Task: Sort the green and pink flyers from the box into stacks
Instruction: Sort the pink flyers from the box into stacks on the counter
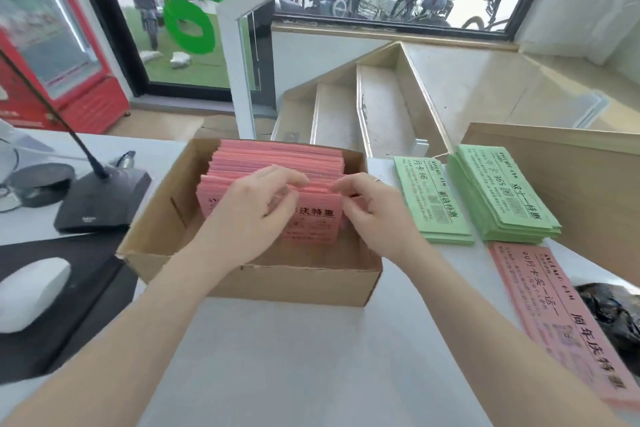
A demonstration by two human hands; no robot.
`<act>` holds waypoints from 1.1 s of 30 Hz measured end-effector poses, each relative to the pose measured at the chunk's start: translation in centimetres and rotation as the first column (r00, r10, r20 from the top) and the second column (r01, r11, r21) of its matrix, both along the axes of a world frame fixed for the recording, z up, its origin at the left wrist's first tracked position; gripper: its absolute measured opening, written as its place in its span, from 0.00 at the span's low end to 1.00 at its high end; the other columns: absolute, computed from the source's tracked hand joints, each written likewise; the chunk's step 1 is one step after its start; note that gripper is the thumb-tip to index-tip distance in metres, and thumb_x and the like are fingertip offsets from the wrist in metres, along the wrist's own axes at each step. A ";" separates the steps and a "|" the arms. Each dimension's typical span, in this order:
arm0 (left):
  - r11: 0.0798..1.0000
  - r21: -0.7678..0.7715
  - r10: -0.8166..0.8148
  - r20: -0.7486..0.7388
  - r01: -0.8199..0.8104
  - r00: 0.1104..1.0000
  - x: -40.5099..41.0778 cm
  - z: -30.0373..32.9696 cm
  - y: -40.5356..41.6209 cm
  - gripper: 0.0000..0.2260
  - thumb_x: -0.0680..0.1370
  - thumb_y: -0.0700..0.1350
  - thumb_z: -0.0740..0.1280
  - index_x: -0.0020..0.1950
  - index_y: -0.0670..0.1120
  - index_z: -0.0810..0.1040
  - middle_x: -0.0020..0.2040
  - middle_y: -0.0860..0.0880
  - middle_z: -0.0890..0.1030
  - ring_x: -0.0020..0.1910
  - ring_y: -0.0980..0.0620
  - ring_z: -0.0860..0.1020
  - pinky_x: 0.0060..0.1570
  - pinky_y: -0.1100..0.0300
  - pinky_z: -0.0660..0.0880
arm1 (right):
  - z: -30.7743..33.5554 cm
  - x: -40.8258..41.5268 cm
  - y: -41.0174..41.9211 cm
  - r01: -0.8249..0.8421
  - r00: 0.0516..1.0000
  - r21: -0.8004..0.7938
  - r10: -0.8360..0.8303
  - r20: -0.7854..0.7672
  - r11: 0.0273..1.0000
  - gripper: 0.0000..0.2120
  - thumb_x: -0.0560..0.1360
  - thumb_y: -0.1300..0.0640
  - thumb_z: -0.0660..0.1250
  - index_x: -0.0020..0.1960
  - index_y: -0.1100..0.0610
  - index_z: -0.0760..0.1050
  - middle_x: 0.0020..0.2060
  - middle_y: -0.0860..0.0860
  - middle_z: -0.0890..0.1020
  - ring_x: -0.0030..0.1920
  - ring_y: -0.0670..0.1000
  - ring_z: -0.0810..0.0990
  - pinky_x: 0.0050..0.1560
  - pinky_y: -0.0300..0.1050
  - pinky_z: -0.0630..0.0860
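Our worktop (277,357), cardboard box (249,282) as landmark, pink flyers (277,163) upright inside it, long edges crosswise, our left hand (256,215) and right hand (372,215) reaching in from near side, each grip pinching flyers, green stacks (502,198) right of box, lengthwise away from us

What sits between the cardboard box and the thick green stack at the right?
In the head view, a thinner green stack lies on the table between the box and the thick green stack.
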State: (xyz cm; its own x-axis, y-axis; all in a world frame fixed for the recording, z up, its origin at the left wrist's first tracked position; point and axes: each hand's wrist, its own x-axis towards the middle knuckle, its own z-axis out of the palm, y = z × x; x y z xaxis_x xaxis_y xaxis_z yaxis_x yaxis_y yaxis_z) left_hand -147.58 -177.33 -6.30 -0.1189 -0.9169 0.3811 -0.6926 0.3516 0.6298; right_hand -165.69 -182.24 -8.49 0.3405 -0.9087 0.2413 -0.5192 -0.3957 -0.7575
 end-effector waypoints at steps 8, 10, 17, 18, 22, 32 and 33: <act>0.987 0.122 -0.146 0.457 0.101 0.877 14.2 -2.9 -3.8 0.13 0.77 0.42 0.64 0.61 0.46 0.77 0.60 0.48 0.77 0.58 0.49 0.74 0.60 0.51 0.72 | -0.6 9.3 -0.3 -0.116 0.782 -0.065 0.051 -0.621 0.991 0.18 0.77 0.61 0.56 0.67 0.57 0.68 0.64 0.52 0.70 0.62 0.55 0.70 0.61 0.49 0.68; 0.985 0.089 -0.175 0.464 0.150 0.869 15.4 -3.3 -4.4 0.15 0.76 0.42 0.65 0.63 0.45 0.75 0.61 0.47 0.77 0.60 0.47 0.73 0.61 0.51 0.71 | -1.1 10.7 -0.2 -0.081 0.752 -0.129 -0.024 -0.658 0.988 0.19 0.77 0.62 0.57 0.67 0.59 0.68 0.63 0.54 0.70 0.61 0.57 0.69 0.60 0.52 0.69; 0.961 0.111 -0.275 0.480 0.253 0.833 15.9 -4.2 -4.4 0.17 0.76 0.48 0.65 0.64 0.48 0.73 0.61 0.50 0.75 0.57 0.50 0.72 0.56 0.57 0.71 | -0.9 12.1 0.9 0.049 0.725 -0.117 -0.116 -0.679 0.992 0.11 0.76 0.59 0.61 0.58 0.55 0.74 0.53 0.51 0.74 0.57 0.53 0.70 0.53 0.48 0.72; 0.958 0.135 -0.285 0.487 0.252 0.825 15.8 -4.2 -4.3 0.16 0.76 0.50 0.66 0.63 0.49 0.73 0.61 0.51 0.74 0.57 0.51 0.72 0.55 0.57 0.72 | -0.9 11.9 1.0 0.048 0.700 -0.110 -0.112 -0.705 0.993 0.10 0.76 0.58 0.62 0.56 0.54 0.76 0.51 0.50 0.73 0.56 0.53 0.70 0.51 0.47 0.72; 0.942 0.213 -0.333 0.510 0.259 0.793 15.4 -3.7 -4.2 0.13 0.75 0.56 0.65 0.56 0.51 0.74 0.54 0.54 0.75 0.50 0.55 0.73 0.47 0.60 0.75 | -1.4 11.1 1.2 0.087 0.600 -0.136 -0.161 -0.783 0.987 0.10 0.75 0.57 0.63 0.55 0.52 0.79 0.51 0.51 0.76 0.54 0.55 0.73 0.50 0.46 0.71; 0.962 0.196 -0.212 0.098 0.190 0.972 14.9 -3.1 -3.6 0.05 0.75 0.46 0.68 0.48 0.47 0.76 0.44 0.48 0.80 0.44 0.49 0.77 0.44 0.57 0.73 | 0.3 10.5 2.4 0.154 0.628 -0.285 -0.316 -0.711 0.946 0.07 0.78 0.57 0.58 0.53 0.57 0.73 0.51 0.52 0.79 0.52 0.57 0.76 0.42 0.47 0.66; 0.961 0.187 -0.194 -0.065 0.203 0.979 14.9 -2.6 -2.7 0.05 0.74 0.46 0.69 0.47 0.47 0.76 0.44 0.47 0.80 0.43 0.49 0.77 0.43 0.56 0.74 | 1.0 10.2 3.1 0.150 0.659 -0.332 -0.345 -0.668 0.931 0.07 0.78 0.57 0.59 0.53 0.58 0.73 0.51 0.53 0.80 0.52 0.57 0.77 0.42 0.47 0.65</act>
State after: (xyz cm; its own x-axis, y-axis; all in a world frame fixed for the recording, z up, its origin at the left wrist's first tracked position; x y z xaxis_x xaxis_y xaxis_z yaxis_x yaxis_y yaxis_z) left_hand -132.66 -180.08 -8.87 -0.2925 -0.9330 0.2095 -0.5902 0.3485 0.7281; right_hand -155.50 -179.14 -7.51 0.2656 -0.9350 0.2348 -0.9599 -0.2792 -0.0260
